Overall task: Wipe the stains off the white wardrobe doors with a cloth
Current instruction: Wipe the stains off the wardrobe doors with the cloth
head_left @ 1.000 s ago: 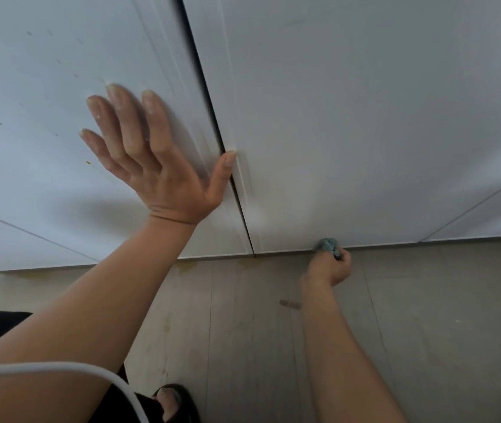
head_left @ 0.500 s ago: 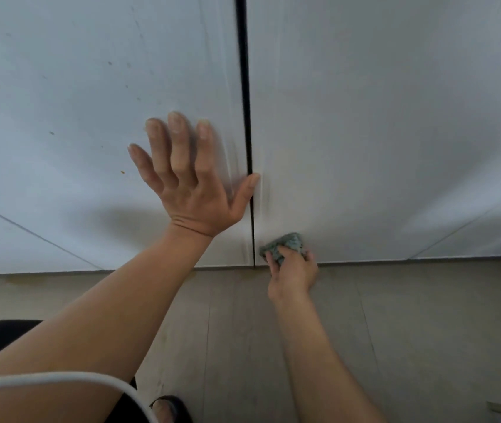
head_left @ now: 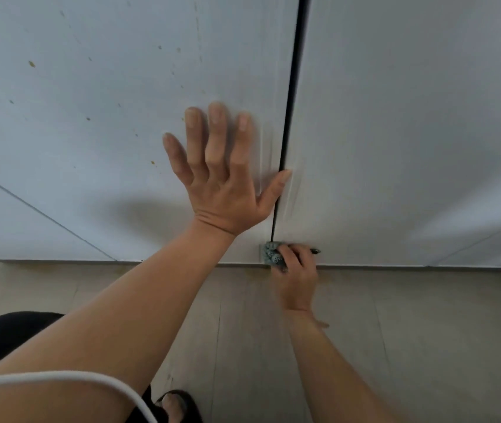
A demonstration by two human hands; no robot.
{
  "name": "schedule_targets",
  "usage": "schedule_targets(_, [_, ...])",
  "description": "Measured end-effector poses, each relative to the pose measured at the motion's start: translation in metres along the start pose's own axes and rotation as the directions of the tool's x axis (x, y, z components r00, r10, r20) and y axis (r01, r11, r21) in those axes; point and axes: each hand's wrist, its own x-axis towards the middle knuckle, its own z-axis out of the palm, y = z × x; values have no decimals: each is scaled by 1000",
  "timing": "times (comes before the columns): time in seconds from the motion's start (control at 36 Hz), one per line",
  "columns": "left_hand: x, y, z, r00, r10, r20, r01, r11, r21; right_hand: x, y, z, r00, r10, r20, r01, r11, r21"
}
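White wardrobe doors (head_left: pixel 411 117) carry a left hand (head_left: pixel 221 178) spread flat, the right hand (head_left: pixel 298 276) just below it gripping a grey-green cloth (head_left: pixel 273 257) at their bottom edge, while brown specks (head_left: pixel 31 64), seemingly stains left to wipe, dot them beyond the left hand.

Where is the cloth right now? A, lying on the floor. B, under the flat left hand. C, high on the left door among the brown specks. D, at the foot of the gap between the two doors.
D: the right hand grips the cloth against the doors' bottom edge, where the dark gap ends; the left hand lies flat on the left door, holding nothing.
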Motion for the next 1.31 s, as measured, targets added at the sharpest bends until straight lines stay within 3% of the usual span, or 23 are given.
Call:
schedule_targets(0.06, [1, 1, -2, 1000, -14, 9, 14, 1000, 7, -18, 24, 8, 958, 225, 176, -218, 974, -59])
schedule_targets(0.11, [0, 0, -6, 1000, -15, 26, 14, 1000, 9, -29, 49, 6, 827, 507, 241, -495, 861, -115])
schedule_targets(0.19, [-1, -5, -12, 997, -2, 77, 1, 1000, 19, -24, 90, -15, 689, 716, 112, -710, 698, -89])
schedule_targets(0.25, [-2, -13, -19, 994, 33, 104, -36, 999, 27, -15, 118, -38, 643, 766, 12, -759, 639, -122])
schedule_targets(0.36, [-25, -34, -33, 972, 137, 191, -152, 986, 64, 0, 174, -87, 470, 879, -77, -872, 449, -194])
schedule_targets(0.47, [-56, -60, -37, 935, 206, 289, -263, 949, 176, 9, 223, -105, 485, 871, -86, -824, 421, -378])
schedule_targets(0.64, [-62, -61, -27, 937, 223, 269, -277, 943, 182, 26, 249, -99, 429, 874, -230, -870, 330, -366])
schedule_targets(0.78, [-64, -67, -21, 940, 251, 231, -291, 944, 158, 24, 250, -77, 436, 879, -191, -837, 319, -444])
schedule_targets(1.0, [-66, -68, -16, 945, 250, 211, -278, 954, 111, -9, 213, -54, 604, 796, -50, -684, 485, -546])
schedule_targets(1.31, [-65, -70, -10, 948, 278, 153, -290, 955, 59, -52, 121, 22, 700, 706, 107, -578, 649, -495])
